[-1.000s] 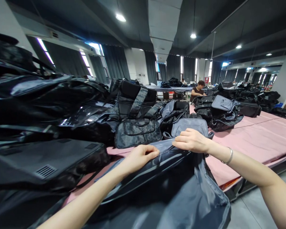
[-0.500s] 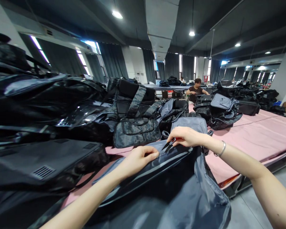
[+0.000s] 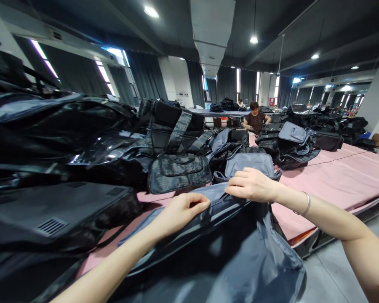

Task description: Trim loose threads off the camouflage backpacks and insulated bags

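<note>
An open bag (image 3: pixel 252 256) with a grey-blue lining lies close in front of me, its dark mouth facing up. My left hand (image 3: pixel 186 210) pinches the bag's far edge, thumb and forefinger pressed together at the seam. To its right, my right hand (image 3: pixel 252 185) is closed over the same edge, knuckles up. Dark thread snips (image 3: pixel 226 196) are in the right hand; only a bit of the tip shows below the fingers, and the rest is hidden. A thin light piping runs along the edge beneath both hands.
A pink-covered table (image 3: pixel 341 181) stretches to the right. Camouflage bags (image 3: pixel 180 172) are heaped beyond my hands, and a dark bag with a vent grille (image 3: pixel 52 227) lies at left. Further back a co-worker (image 3: pixel 256 120) stands by more bags.
My right hand has turned and closed lower over the bag's edge; the snips' blades, plainly visible before, are now mostly covered. The left hand keeps its pinch in nearly the same place.
</note>
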Motion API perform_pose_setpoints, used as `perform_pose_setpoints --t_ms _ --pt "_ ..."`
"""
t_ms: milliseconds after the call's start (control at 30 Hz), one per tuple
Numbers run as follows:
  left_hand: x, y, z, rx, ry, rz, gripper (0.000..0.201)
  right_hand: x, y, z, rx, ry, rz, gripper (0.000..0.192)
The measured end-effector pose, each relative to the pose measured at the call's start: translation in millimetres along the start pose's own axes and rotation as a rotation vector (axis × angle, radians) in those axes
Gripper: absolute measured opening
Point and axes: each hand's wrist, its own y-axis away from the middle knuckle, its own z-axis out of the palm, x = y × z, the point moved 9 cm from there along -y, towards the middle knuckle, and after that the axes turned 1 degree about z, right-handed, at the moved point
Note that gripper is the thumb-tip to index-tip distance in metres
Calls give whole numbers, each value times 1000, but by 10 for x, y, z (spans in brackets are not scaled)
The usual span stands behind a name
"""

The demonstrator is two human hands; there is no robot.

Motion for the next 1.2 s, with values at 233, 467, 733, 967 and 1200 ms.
perform_pose_setpoints --t_ms 233,467,733,967,1200 --pt "-8 41 36 -13 18 -19 42 279 12 254 -113 -491 136 11" --pt "-2 81 9 24 11 -13 43 348 -35 421 -121 -685 239 13" --pt "-20 51 37 13 -4 -3 43 262 -2 375 -101 -482 127 14" --pt "46 72 16 42 -33 -2 40 200 21 320 -48 -390 69 17" --pt "43 54 32 42 -52 31 40 180 30 319 -25 -288 51 21"
